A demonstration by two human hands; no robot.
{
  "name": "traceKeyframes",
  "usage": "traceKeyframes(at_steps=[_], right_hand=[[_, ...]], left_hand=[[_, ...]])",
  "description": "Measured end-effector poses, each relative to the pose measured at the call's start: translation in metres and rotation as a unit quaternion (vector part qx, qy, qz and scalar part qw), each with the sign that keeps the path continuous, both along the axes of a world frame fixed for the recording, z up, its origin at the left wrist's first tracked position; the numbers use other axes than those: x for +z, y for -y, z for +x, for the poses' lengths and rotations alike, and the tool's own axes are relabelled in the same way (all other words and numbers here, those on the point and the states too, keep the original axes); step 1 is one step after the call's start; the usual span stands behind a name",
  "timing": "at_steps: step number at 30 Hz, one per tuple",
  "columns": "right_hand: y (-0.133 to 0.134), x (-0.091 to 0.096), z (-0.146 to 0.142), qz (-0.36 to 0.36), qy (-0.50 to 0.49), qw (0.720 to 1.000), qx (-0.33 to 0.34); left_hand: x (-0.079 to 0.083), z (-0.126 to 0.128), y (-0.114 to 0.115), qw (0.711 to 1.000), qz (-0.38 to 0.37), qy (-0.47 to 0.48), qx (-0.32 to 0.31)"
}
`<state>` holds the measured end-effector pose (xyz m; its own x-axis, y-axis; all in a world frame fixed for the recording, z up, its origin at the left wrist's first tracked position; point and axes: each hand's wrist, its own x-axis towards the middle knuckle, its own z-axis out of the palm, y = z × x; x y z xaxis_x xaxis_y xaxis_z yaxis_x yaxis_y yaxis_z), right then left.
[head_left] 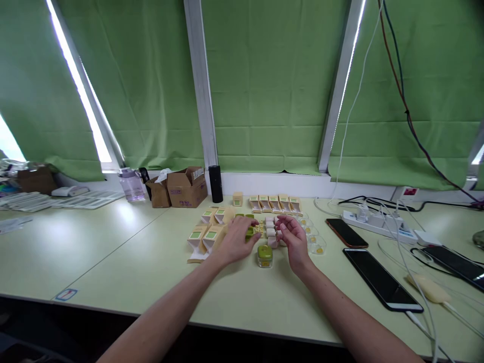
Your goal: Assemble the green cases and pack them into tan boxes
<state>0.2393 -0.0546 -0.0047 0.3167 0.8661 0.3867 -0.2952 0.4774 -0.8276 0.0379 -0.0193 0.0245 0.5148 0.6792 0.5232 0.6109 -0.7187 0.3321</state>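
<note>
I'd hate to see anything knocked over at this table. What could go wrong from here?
The green-lidded jar stands between the left hand and the right hand, so a wrist might bump it. The clear containers are close beside the right hand and could be nudged. The open cartons sit near the left hand and might get pushed.

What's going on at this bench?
A person has the left hand over a group of green lids and the right hand beside a cluster of pale pink pieces; I can't tell whether either grips anything. One clear jar with its green lid on stands between the hands, nearer the person. Open cartons are left of the left hand, with more in a row farther back. Clear containers with yellow marks sit right of the right hand.
</note>
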Motion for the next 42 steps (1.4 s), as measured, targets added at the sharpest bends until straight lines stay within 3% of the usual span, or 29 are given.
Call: traceKeyframes(at_steps=[4,9,14,18,23,28,42], right_hand=[[-0.001,0.001,0.000,0.001,0.001,1.000,-0.008],[-0.002,-0.001,0.001,-0.003,-0.005,1.000,-0.014],[-0.003,-0.002,0.005,0.000,0.009,1.000,-0.020],[-0.004,-0.001,0.007,-0.005,0.011,1.000,-0.025],[-0.003,0.000,0.005,-0.006,0.006,1.000,-0.026],[-0.003,-0.001,0.004,-0.004,0.004,1.000,-0.027],[-0.003,-0.001,0.004,-0.005,0.025,0.999,-0.022]], left_hand=[[0.012,0.003,-0.031,0.998,0.025,-0.021,0.048],[0.023,0.021,-0.082,0.981,0.017,-0.185,0.063],[0.011,0.040,-0.128,0.967,-0.019,-0.246,0.060],[-0.004,0.053,-0.150,0.958,-0.058,-0.266,0.084],[-0.017,0.065,-0.161,0.953,-0.085,-0.273,0.100],[-0.021,0.067,-0.164,0.953,-0.084,-0.271,0.107],[0.016,0.035,-0.149,0.976,0.005,-0.189,0.109]])
